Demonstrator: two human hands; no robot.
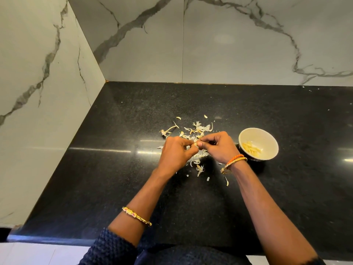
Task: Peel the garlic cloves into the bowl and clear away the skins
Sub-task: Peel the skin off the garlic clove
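Garlic clove [195, 144] pinched; papery skins [198, 129].

Both hands meet over the black bench [114, 178], the left hand [174, 155] and right hand [222, 147] pinching one garlic clove [195, 144] between fingertips. Papery skins [198, 129] lie scattered beyond and beneath the hands. Just right of the right hand sits a cream bowl [267, 134] holding peeled cloves [251, 148]. A bare stalk [169, 129] lies to the left.

Black speckled countertop [114, 188] w/ garlic skins [196, 131] scattered mid-counter, a dried stem [169, 129] at their left, and a cream bowl [258, 144] just right.
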